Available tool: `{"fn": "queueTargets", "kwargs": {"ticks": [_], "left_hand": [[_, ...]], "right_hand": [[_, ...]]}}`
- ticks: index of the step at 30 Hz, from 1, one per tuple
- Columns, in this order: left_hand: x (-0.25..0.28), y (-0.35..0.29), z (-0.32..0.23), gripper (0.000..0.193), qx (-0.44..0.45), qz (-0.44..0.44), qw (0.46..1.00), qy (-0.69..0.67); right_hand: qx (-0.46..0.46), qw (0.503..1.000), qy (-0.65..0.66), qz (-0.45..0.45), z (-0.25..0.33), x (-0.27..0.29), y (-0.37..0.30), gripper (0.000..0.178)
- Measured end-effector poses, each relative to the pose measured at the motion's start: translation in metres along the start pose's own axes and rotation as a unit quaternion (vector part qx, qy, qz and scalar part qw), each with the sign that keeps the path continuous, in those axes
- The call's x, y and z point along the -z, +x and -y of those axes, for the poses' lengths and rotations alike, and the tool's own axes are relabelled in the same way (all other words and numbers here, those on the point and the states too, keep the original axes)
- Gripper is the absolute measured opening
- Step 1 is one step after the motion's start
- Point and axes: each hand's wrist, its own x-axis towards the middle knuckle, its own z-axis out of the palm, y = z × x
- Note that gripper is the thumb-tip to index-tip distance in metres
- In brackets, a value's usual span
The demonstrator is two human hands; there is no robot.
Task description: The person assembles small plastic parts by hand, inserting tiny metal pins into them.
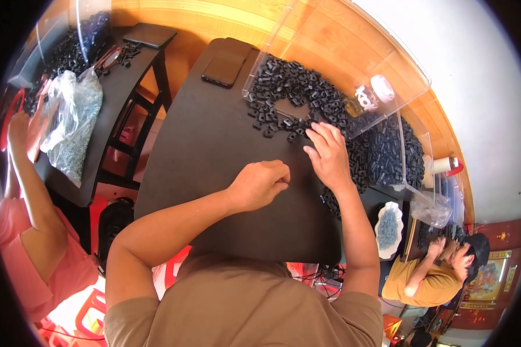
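Over the middle of the dark table [214, 139], my left hand [259, 186] is closed, its fingers curled in toward the thumb. Whatever it may hold is hidden. My right hand [330, 156] is at the near edge of a heap of small black plastic parts [298, 87], its fingers stretched out and the thumb apart. The fingertips are next to several of these parts, and I cannot tell whether they touch them. More black parts lie beside my right wrist.
A clear plastic bin [272, 34] lies tipped around the heap; a second bin of black parts [393, 150] stands to the right. A phone [226, 62] lies at the back. A white dish [389, 231] holds small screw-like pieces. People sit at left and right; a bag of metal pieces [75, 127] is at left.
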Motion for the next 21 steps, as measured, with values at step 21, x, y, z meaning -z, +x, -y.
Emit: {"fn": "queueTargets", "kwargs": {"ticks": [21], "left_hand": [[-0.009, 0.003, -0.018, 0.010, 0.025, 0.008, 0.998, 0.052]], "right_hand": [[-0.176, 0.967, 0.132, -0.130, 0.084, 0.045, -0.179, 0.029]]}}
